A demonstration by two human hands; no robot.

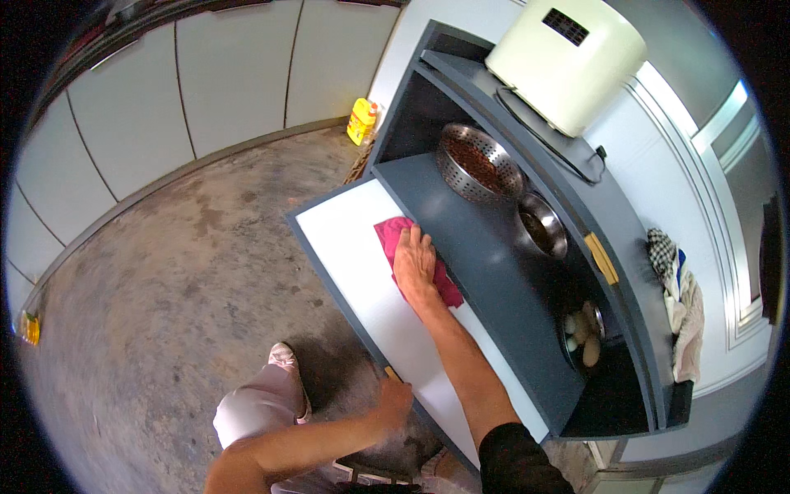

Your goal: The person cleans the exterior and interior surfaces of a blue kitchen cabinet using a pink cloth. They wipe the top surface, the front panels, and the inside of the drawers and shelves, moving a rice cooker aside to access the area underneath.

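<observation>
My right hand [415, 259] presses a pink-red cloth [445, 285] onto the white inner face of a lowered cabinet flap [345, 228], close to the grey shelf. At the flap's outer edge, my left hand [395, 398] is closed around the spot where a small yellow handle [390, 372] shows. Inside the grey cabinet stand a perforated metal basket [460, 176] with reddish-brown contents, a metal bowl [555, 238] with something dark in it, and, deeper in shadow, a container with pale, egg-like and brown rounded items [583, 339].
A cream appliance [568, 68] with a black cord rests on the cabinet top; cloths [682, 309] lie farther along. A yellow bottle [361, 121] stands by the cabinet's far corner. Pale cupboards [234, 80] line the concrete floor [203, 278]. My foot [284, 357] is left of the flap.
</observation>
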